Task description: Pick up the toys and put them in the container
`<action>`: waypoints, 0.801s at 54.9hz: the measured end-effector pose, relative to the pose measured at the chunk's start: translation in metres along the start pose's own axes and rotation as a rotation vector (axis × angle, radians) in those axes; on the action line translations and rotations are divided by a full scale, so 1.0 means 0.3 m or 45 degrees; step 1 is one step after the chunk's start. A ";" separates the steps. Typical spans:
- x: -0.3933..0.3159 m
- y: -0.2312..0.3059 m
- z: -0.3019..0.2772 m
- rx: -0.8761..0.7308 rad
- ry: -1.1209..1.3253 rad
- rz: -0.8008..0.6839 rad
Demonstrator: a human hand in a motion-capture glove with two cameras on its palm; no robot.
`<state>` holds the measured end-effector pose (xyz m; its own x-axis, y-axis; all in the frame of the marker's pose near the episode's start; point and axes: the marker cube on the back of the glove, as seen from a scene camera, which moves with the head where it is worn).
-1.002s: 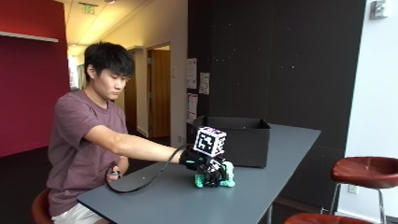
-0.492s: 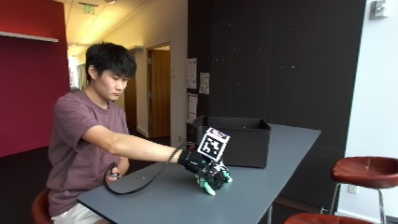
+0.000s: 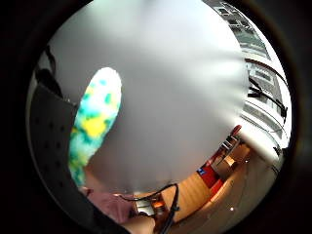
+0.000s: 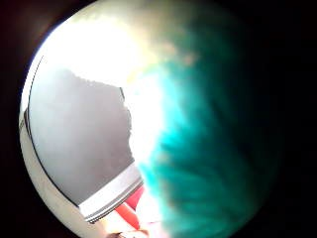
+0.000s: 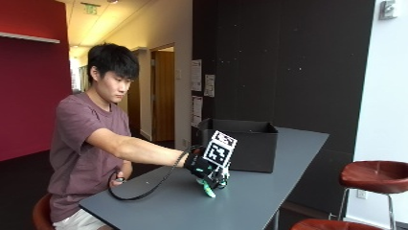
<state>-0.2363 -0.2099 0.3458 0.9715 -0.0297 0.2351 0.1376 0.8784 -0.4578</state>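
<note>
A person sits at a grey table (image 5: pixel 255 201). The gloved right hand (image 5: pixel 203 166) is raised a little above the table, in front of the black container (image 5: pixel 245 143), and grips a green plush toy (image 5: pixel 209 188) whose end hangs below the fingers. In the little finger side palm view the toy (image 3: pixel 95 124) shows as a fuzzy teal, yellow and white limb against the grey table (image 3: pixel 170 97). Teal fur of the toy (image 4: pixel 208 148) fills much of the thumb side palm view, close to the palm.
The open-topped black container stands on the table just behind the hand. A red-brown stool (image 5: pixel 376 175) stands beyond the table's far side. The person's bare left hand (image 5: pixel 118 178) stays low by the table's near edge.
The gloved hand has lifted off the table with the green toy and tilted, so that the toy now hangs clear of the surface, in front of the container.
</note>
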 end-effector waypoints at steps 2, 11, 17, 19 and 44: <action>0.001 0.010 -0.020 0.052 0.041 -0.008; -0.027 0.086 -0.187 0.188 0.034 -0.073; -0.063 0.181 -0.392 0.253 0.041 -0.134; -0.071 0.215 -0.460 0.293 0.102 -0.175; -0.667 0.510 -0.892 0.537 0.187 -0.486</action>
<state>-0.3579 -0.1972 -0.0006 0.8890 -0.4205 0.1811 0.4235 0.9056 0.0239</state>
